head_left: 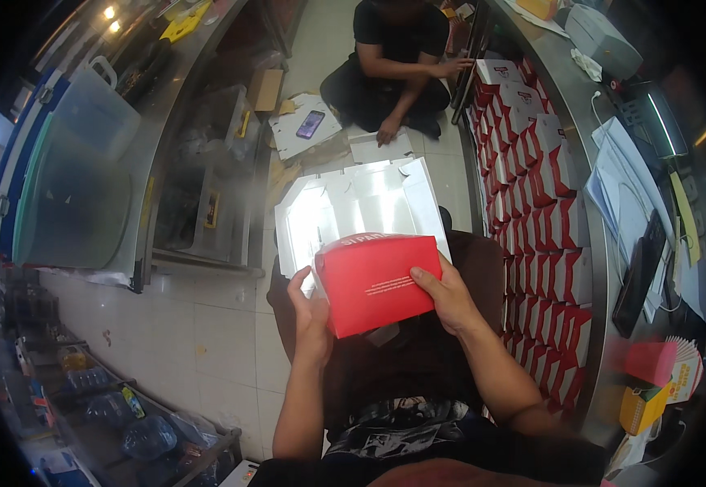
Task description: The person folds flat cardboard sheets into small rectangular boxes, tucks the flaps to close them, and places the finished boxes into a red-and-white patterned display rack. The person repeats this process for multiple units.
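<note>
A red cardboard food box point(379, 284), with small white print on its side, is held over my lap between both hands. My left hand point(311, 316) grips its left edge, fingers reaching behind it. On the right edge my right hand point(449, 299) has its thumb pressed flat against the red face, the other fingers hidden behind. Just beyond the box lie flat, unfolded card blanks point(353, 195), pale and shiny on the upward side. What supports the blanks is mostly hidden.
Finished red-and-white boxes point(531, 219) stand stacked in rows at the right, under a steel counter point(604, 357) with papers. A person point(397, 65) sits on the floor ahead, near a phone point(310, 124) on card. At the left are a shelf point(207, 162) and a large clear container point(81, 170).
</note>
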`<action>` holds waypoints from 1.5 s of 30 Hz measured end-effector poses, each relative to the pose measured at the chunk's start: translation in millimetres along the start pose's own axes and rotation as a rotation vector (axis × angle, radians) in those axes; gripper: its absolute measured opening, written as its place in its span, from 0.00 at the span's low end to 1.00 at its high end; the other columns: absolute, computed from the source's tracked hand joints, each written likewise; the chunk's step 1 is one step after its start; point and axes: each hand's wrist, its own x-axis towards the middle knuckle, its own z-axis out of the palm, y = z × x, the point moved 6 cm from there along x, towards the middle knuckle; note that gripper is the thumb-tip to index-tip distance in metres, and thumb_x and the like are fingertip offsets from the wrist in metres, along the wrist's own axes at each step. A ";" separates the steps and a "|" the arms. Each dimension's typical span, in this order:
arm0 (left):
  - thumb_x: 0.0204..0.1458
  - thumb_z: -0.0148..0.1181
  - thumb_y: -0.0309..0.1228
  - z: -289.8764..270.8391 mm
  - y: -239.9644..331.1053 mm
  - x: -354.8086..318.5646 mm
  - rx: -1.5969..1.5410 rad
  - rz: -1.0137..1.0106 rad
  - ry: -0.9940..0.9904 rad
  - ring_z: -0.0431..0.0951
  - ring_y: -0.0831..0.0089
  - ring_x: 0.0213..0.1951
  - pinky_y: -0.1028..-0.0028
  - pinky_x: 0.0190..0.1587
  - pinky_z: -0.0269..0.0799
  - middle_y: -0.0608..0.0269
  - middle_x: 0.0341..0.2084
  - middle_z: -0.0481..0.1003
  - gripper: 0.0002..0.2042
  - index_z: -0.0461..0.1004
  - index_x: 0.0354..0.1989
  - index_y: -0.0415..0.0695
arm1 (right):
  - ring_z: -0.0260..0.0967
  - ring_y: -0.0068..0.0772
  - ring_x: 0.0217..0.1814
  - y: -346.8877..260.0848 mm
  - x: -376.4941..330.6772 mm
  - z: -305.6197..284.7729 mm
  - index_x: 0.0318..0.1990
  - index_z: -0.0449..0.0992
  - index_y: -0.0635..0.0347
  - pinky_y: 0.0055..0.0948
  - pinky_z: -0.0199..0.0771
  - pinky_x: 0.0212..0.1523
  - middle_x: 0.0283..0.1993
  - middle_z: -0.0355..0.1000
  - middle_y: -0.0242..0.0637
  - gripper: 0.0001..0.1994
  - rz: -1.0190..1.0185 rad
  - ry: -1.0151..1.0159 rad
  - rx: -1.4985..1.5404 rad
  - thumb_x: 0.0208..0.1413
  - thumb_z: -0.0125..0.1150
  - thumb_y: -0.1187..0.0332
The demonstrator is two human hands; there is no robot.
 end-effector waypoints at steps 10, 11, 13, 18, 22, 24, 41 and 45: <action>0.70 0.56 0.43 -13.6 -20.1 5.1 -0.125 -0.170 0.070 0.68 0.59 0.67 0.60 0.63 0.73 0.44 0.69 0.61 0.31 0.46 0.74 0.55 | 0.67 0.33 0.68 4.4 1.7 1.0 0.71 0.62 0.69 0.33 0.65 0.70 0.65 0.70 0.45 0.32 -0.079 -0.027 -0.100 0.66 0.66 0.63; 0.70 0.56 0.42 -13.6 -20.7 5.8 -0.128 -0.175 0.075 0.69 0.59 0.67 0.60 0.63 0.73 0.45 0.69 0.62 0.31 0.46 0.74 0.54 | 0.67 0.33 0.68 6.0 2.0 1.1 0.71 0.62 0.69 0.33 0.65 0.70 0.65 0.70 0.45 0.32 -0.086 -0.032 -0.113 0.66 0.66 0.63; 0.69 0.56 0.42 -8.6 -16.2 7.4 -0.165 -0.129 0.068 0.68 0.59 0.68 0.60 0.64 0.72 0.45 0.69 0.62 0.31 0.47 0.75 0.53 | 0.67 0.33 0.68 7.3 2.7 1.5 0.71 0.61 0.69 0.33 0.65 0.70 0.65 0.70 0.45 0.32 -0.077 -0.031 -0.124 0.65 0.67 0.63; 0.70 0.54 0.43 2.4 3.6 4.8 -0.134 0.057 -0.053 0.63 0.59 0.71 0.59 0.69 0.65 0.45 0.71 0.61 0.34 0.46 0.78 0.48 | 0.67 0.33 0.68 13.0 10.8 -2.0 0.70 0.61 0.70 0.33 0.67 0.69 0.64 0.71 0.45 0.33 0.035 0.019 -0.062 0.64 0.69 0.63; 0.71 0.51 0.44 -10.2 3.0 4.2 -0.087 0.093 -0.036 0.62 0.59 0.71 0.60 0.71 0.61 0.45 0.71 0.60 0.34 0.46 0.79 0.44 | 0.67 0.34 0.68 12.1 15.3 1.9 0.73 0.57 0.70 0.33 0.68 0.68 0.65 0.69 0.47 0.38 -0.013 -0.007 -0.178 0.61 0.71 0.66; 0.72 0.50 0.43 -14.2 0.6 3.1 -0.014 0.041 0.054 0.64 0.59 0.70 0.60 0.71 0.62 0.45 0.71 0.61 0.33 0.46 0.79 0.43 | 0.67 0.35 0.68 19.2 13.2 4.3 0.75 0.54 0.70 0.34 0.69 0.68 0.65 0.68 0.49 0.41 -0.066 -0.040 -0.286 0.60 0.72 0.68; 0.68 0.54 0.49 -15.6 -21.1 -6.5 -0.238 -0.216 -0.106 0.73 0.59 0.64 0.57 0.67 0.68 0.51 0.65 0.69 0.29 0.63 0.69 0.40 | 0.42 0.49 0.85 -17.2 -12.8 -4.6 0.71 0.63 0.59 0.44 0.49 0.81 0.78 0.58 0.47 0.41 -0.251 -0.281 -0.404 0.48 0.72 0.80; 0.67 0.58 0.39 -9.9 -10.5 -8.1 -0.102 -0.171 -0.055 0.73 0.61 0.62 0.59 0.68 0.68 0.50 0.62 0.70 0.24 0.65 0.65 0.38 | 0.41 0.54 0.85 -10.7 -17.4 -4.9 0.72 0.62 0.59 0.47 0.49 0.80 0.78 0.57 0.51 0.40 -0.248 -0.255 -0.526 0.50 0.75 0.72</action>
